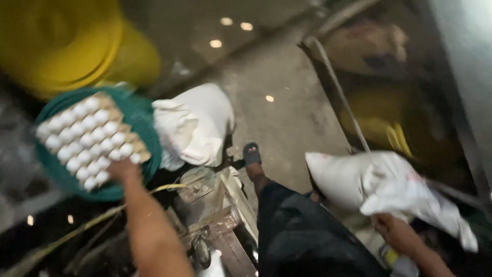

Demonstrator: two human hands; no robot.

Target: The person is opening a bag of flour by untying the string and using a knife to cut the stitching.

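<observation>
My left hand (122, 169) holds the near edge of a cardboard tray of white eggs (89, 138), which hangs over a green round tub (141, 115). My right hand (392, 228) grips the gathered top of a white sack (359, 179) at the right. My leg in dark trousers (300, 231) and my sandalled foot (251, 153) show between the two arms. The picture is blurred by motion.
A second white sack (197, 123) stands beside the green tub. Yellow drums (66, 41) fill the upper left. A wet concrete floor (277, 92) stretches ahead. Wooden and metal clutter (215, 215) lies by my leg. A dim yellow container (379, 123) sits behind a rail at the right.
</observation>
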